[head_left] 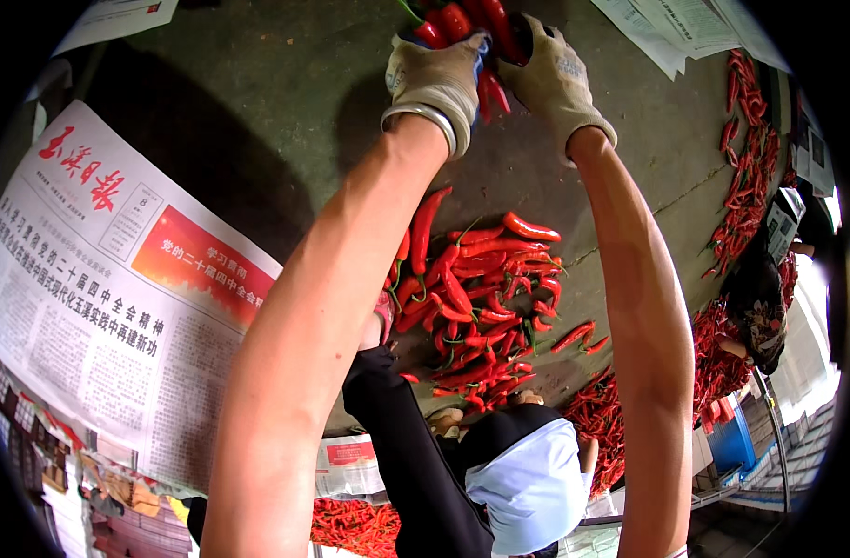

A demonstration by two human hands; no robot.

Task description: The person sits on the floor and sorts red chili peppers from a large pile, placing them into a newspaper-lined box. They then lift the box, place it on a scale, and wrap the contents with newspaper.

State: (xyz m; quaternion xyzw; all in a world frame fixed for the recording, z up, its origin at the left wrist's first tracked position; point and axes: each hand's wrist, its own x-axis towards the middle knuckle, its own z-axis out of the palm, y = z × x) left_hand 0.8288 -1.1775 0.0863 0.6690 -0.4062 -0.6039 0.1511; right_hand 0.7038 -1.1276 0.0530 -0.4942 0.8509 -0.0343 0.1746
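Note:
A bunch of red chili peppers (455,20) is gripped between my gloved hands at the top of the view. My left hand (434,79), in a pale work glove with a bracelet at the wrist, is closed round their near end. My right hand (557,82), gloved the same way, has its fingers curled against the bunch's right side; its fingertips are partly hidden. Several pepper tips poke out below, between the gloves. Nearer to me, between my forearms, a loose pile of red chili peppers (485,298) lies on the dark floor, some with green stems.
A large newspaper (118,307) spreads at the left; more newspaper sheets (676,33) lie top right. A person in a pale cap (532,488) and dark sleeve (420,465) is at the bottom middle. Long heaps of red peppers (749,177) line the right side. A blue container (732,437) stands lower right.

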